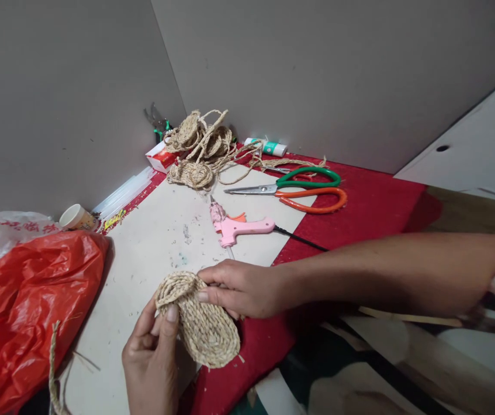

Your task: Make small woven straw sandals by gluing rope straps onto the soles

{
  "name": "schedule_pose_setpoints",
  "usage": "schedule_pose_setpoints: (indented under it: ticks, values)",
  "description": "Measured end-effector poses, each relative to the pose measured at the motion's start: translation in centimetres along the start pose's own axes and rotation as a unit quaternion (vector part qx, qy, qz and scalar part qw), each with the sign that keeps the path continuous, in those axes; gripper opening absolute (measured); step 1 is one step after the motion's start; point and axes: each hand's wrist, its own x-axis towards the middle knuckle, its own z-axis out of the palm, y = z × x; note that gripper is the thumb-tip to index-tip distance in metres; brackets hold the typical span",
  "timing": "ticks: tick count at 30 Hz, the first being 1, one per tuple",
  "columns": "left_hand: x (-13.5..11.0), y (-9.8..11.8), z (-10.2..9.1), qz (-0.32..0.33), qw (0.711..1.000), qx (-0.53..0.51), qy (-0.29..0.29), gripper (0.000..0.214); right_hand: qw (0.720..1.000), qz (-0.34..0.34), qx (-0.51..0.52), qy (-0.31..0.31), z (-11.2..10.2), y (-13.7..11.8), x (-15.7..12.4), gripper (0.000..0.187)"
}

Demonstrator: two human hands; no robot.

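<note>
A small slipper of braided straw cord (210, 331) is held between both hands above the near edge of the board. Its oval sole points toward me, and a raised coiled band curves over the far end. My left hand (154, 346) grips the left side of that band, thumb on top and fingers behind. My right hand (247, 288) pinches the right side, its thumb pressed where the band meets the sole. Just beyond lies a pink hot glue gun (247, 227) with an orange trigger. Scissors (299, 189) with one green and one orange handle rest behind it.
A white board (143, 253) covers part of a red cloth (372, 202). Straw braid pieces (199, 141) are heaped at the back beside pliers (158, 122) and a white-green tube (267, 147). Clear glue sticks (121, 193), a paper cup (76, 218) and a red plastic bag (35, 305) lie left.
</note>
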Motion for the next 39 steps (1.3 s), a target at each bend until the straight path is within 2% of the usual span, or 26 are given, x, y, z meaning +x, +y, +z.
schedule_pose_setpoints:
  ticks: [3,8,9,11,13,15,17,21,24,28,30,33,36,39]
  values:
    - [0.0,-0.1,-0.2,0.029,0.999,0.017,0.016,0.072,0.999,-0.033,-0.035,0.011,-0.1,-0.1,0.1,0.02]
    - [0.4,-0.6,-1.1,0.056,0.995,0.073,0.025,0.051,0.996,-0.042,-0.075,0.027,-0.1,0.1,0.1,0.022]
    - [0.5,-0.6,-1.1,0.057,0.996,0.071,0.019,0.049,0.995,-0.036,-0.079,0.04,-0.1,0.1,0.1,0.02]
    - [0.5,-0.7,-1.1,0.053,0.997,0.054,0.001,0.046,0.988,-0.052,-0.097,0.106,-0.1,0.2,0.0,0.019]
    - [0.4,-0.8,-0.8,0.041,0.998,0.033,-0.028,0.046,0.963,-0.131,-0.143,0.189,-0.2,0.3,-0.1,0.036]
    - [0.2,-0.9,-0.4,0.032,0.997,0.031,-0.055,0.046,0.922,-0.229,-0.215,0.229,-0.2,0.4,-0.1,0.042]
    - [0.1,-1.0,0.0,0.034,0.995,0.051,-0.076,0.045,0.891,-0.273,-0.294,0.211,-0.1,0.6,-0.1,0.038]
    - [0.1,-1.2,0.3,0.043,0.989,0.09,-0.107,0.042,0.855,-0.259,-0.418,0.162,0.1,1.1,0.0,0.025]
    - [0.1,-1.4,0.2,0.032,0.986,0.092,-0.132,0.043,0.826,-0.303,-0.457,0.131,0.1,1.1,-0.2,0.02]
    - [0.1,-1.3,0.0,0.017,0.987,0.08,-0.141,0.043,0.793,-0.353,-0.49,0.083,0.0,0.8,-0.5,0.028]
    - [0.0,-1.3,-0.1,0.011,0.988,0.063,-0.141,0.042,0.797,-0.342,-0.492,0.08,0.0,0.6,-0.6,0.029]
    - [0.0,-1.3,-0.3,0.001,0.991,0.042,-0.13,0.042,0.828,-0.322,-0.446,0.108,-0.1,0.5,-0.6,0.025]
    - [0.2,-1.4,-0.6,0.018,0.994,0.045,-0.098,0.045,0.854,-0.293,-0.405,0.143,-0.4,0.4,-0.6,0.03]
    - [0.3,-1.3,-0.7,0.03,0.996,0.051,-0.07,0.049,0.858,-0.262,-0.414,0.156,-0.6,0.3,-0.7,0.025]
